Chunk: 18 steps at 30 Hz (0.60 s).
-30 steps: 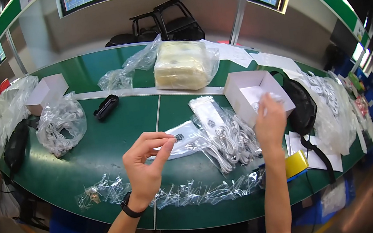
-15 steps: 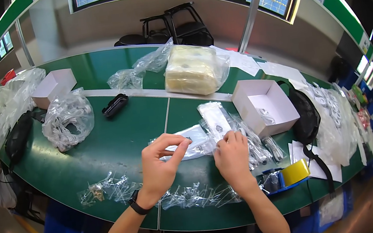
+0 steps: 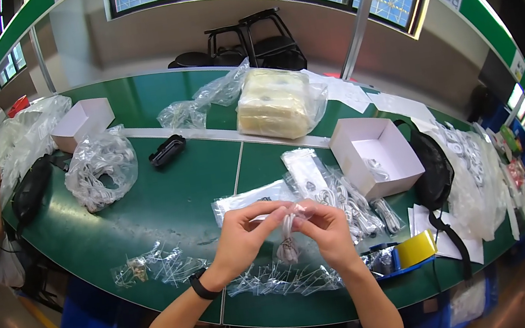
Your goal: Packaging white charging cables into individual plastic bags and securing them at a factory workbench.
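Observation:
Between my two hands hangs a small clear bag with a coiled white cable (image 3: 287, 248) in it. My left hand (image 3: 239, 239), with a black band on its wrist, pinches the bag's top from the left. My right hand (image 3: 330, 233) grips the same top edge from the right, thumb and fingers closed. Behind my hands lie flat clear bags (image 3: 241, 200) on the green table. Beside my right hand sits a pile of bagged white cables (image 3: 358, 214). A white bag stack (image 3: 303, 166) lies just beyond.
Thin silvery pieces in clear plastic (image 3: 282, 279) line the near edge. A blue holder with a yellow block (image 3: 417, 249) is at right, below an open white box (image 3: 375, 155). Farther off are a bagged yellowish stack (image 3: 274, 105) and a black case (image 3: 167, 151). Someone works at far left.
My hands have come together and now hold the bagged cable up between them. Before, the left hand was raised and apart while the right reached at the white bag stack.

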{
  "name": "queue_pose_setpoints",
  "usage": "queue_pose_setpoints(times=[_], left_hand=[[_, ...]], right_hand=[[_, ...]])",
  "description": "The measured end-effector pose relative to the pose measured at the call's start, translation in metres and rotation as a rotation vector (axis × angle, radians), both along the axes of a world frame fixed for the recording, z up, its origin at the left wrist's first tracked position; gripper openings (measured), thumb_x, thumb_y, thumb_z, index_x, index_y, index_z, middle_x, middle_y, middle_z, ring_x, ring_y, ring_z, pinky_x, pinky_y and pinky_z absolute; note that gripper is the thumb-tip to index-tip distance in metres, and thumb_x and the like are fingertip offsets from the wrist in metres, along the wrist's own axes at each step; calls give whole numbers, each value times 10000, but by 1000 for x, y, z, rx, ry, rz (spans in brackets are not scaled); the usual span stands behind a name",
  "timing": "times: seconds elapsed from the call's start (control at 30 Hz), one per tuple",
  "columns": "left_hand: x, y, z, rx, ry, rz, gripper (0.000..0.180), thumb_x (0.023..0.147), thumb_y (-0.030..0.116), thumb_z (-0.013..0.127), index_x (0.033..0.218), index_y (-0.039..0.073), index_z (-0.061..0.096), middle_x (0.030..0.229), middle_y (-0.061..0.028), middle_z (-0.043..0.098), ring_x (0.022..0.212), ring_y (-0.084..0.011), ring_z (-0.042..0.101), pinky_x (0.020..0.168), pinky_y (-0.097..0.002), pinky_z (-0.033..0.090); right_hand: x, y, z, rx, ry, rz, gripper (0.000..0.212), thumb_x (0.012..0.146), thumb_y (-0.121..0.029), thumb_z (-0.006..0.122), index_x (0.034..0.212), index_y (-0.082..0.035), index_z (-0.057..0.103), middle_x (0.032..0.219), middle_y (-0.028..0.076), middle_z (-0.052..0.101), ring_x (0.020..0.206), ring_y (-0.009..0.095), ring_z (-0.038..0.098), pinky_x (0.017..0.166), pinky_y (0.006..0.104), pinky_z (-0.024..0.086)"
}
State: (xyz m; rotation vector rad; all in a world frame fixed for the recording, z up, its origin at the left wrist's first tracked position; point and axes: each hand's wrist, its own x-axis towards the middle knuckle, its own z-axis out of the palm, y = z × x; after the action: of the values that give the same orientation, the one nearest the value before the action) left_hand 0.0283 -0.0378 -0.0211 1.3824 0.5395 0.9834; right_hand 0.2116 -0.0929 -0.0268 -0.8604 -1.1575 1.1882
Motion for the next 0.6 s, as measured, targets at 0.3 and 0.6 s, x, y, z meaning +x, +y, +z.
queue_pose_setpoints(times=[0.3, 0.6], left_hand=[[-1, 2, -4, -33, -10, 93, 225, 974, 123, 619, 1052, -61, 722, 1033, -125, 739, 947, -161, 688, 872, -300, 538], [1, -5, -1, 56, 59, 292, 155, 945, 65, 645, 990, -48, 741, 921, -96, 756, 865, -136, 714, 797, -255, 549]], right_hand=[[-1, 4, -17, -185, 48, 101, 263, 941, -23, 643, 1198, 31, 663, 1114, 68, 698, 996, 133, 650, 888, 295, 548], [-18, -7, 10, 338, -440, -672, 211, 835, 26, 677, 1044, 0, 675, 979, 79, 633, 898, 208, 614, 804, 319, 508]])
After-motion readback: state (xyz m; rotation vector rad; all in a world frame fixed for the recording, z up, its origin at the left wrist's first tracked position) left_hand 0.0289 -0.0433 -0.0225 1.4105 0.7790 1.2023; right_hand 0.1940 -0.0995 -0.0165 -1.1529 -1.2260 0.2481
